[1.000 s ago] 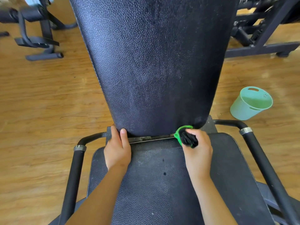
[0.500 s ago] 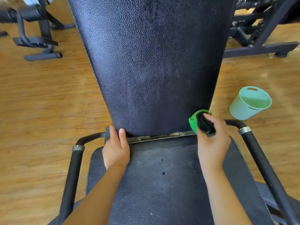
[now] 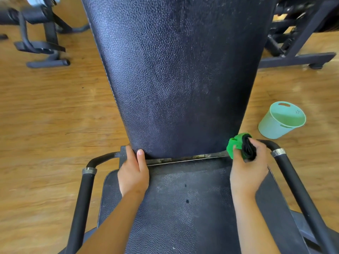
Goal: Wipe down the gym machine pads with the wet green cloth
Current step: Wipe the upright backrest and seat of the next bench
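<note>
A tall black leather back pad (image 3: 179,74) rises in front of me, and a black seat pad (image 3: 185,204) lies below it. My right hand (image 3: 247,171) grips the bunched green cloth (image 3: 235,144), which has a dark part, at the right end of the gap between the two pads. My left hand (image 3: 133,173) rests on the seat pad's back left corner, with its fingers at the lower left edge of the back pad.
Black armrest bars flank the seat, left (image 3: 82,198) and right (image 3: 297,184). A mint green bucket (image 3: 280,121) stands on the wooden floor at the right. Other dark machine frames stand at the far left (image 3: 44,46) and far right (image 3: 297,44).
My right hand has slid the green cloth rightward along the gap between the pads, from near its middle to the right end. My left hand has stayed put.
</note>
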`<control>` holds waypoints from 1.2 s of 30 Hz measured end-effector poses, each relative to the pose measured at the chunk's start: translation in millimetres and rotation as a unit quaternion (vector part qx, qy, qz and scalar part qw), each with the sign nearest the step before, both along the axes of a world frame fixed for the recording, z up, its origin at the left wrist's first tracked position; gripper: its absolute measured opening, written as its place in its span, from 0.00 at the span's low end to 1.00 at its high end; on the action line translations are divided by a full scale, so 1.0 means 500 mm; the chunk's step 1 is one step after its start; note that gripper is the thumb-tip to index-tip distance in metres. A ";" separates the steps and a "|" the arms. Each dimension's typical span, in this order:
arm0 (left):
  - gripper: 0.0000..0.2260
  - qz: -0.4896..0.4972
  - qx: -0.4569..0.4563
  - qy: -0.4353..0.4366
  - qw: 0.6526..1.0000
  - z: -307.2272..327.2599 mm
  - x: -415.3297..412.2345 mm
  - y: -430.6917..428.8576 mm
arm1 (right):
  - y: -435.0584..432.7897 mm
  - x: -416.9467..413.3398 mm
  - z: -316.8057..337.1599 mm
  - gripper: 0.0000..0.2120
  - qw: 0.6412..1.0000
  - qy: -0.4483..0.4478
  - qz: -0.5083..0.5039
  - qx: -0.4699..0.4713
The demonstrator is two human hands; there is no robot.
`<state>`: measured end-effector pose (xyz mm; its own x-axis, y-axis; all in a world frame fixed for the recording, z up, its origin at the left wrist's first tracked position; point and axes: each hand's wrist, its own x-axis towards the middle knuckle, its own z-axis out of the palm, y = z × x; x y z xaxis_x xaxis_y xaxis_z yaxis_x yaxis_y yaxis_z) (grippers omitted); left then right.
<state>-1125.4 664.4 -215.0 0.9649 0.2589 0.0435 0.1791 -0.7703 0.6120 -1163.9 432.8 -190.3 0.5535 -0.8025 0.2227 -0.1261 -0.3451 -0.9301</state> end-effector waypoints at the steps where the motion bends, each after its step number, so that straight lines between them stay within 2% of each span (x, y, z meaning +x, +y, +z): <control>1: 0.24 0.000 0.002 0.003 1.000 0.001 0.001 0.000 | 0.010 -0.004 -0.007 0.16 1.000 0.005 -0.007 0.006; 6: 0.24 -0.014 -0.003 -0.009 1.000 -0.004 0.003 0.003 | 0.087 -0.017 -0.035 0.14 0.999 0.046 0.002 0.021; 10: 0.18 -0.019 -0.043 -0.019 0.999 0.004 0.000 0.004 | 0.182 -0.014 -0.039 0.14 0.998 0.046 0.046 0.022; 15: 0.24 -0.019 -0.132 -0.062 0.989 0.002 -0.004 0.016 | 0.270 0.008 -0.016 0.11 0.996 0.025 0.086 -0.004; 17: 0.23 -0.011 -0.158 -0.068 0.985 0.003 -0.007 0.020 | 0.308 0.022 -0.001 0.09 0.989 0.029 0.140 -0.046; 20: 0.23 0.000 -0.190 -0.075 0.979 0.005 -0.009 0.022 | 0.335 0.032 0.010 0.09 0.984 0.032 0.171 -0.046; 26: 0.33 -0.030 -0.165 -0.071 0.983 -0.014 -0.001 0.033 | 0.307 0.062 0.074 0.12 0.961 -0.007 0.242 -0.136; 30: 0.31 -0.049 -0.128 -0.055 0.989 -0.011 -0.003 0.034 | 0.243 0.090 0.156 0.11 0.956 -0.030 0.210 -0.204; 36: 0.32 -0.036 -0.111 -0.044 0.992 -0.012 -0.002 0.030 | 0.042 0.140 0.295 0.14 0.976 -0.052 0.083 -0.196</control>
<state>-1126.4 679.2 -221.2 0.9761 0.2025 0.0787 0.0666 -0.6236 0.7789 -1093.9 454.0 -42.7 0.6273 -0.5453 0.5560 0.0492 -0.6848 -0.7271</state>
